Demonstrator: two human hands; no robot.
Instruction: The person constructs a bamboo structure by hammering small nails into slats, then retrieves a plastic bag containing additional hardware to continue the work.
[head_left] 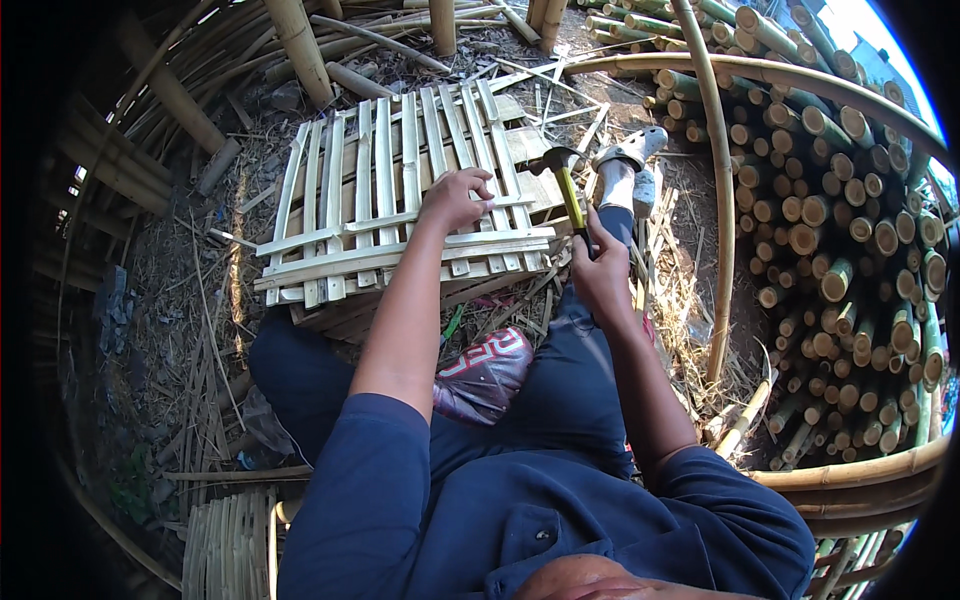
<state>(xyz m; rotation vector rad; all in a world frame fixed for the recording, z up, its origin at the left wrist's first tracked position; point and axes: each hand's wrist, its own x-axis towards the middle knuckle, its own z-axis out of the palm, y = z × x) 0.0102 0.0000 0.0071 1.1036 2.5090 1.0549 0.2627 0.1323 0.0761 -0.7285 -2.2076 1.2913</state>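
My right hand (603, 265) grips a claw hammer (571, 195) by the dark end of its yellow handle, head raised beside the right edge of a slatted bamboo panel (410, 160). My left hand (457, 200) rests on that panel with its fingers curled and pressed together. What they pinch, if anything, is too small to make out. Under and beside this hand, a cross strip (380, 224) runs over the upright slats. Nearer to me, loose-looking bamboo strips (400, 258) lie across the slats' lower ends.
Cut bamboo poles (810, 230) are stacked high on the right, behind an upright pole (715, 200). Thick bamboo posts (300, 50) stand at the far left. Shavings and scraps (670, 260) litter the ground. My outstretched foot in a light clog (630, 150) is beyond the hammer.
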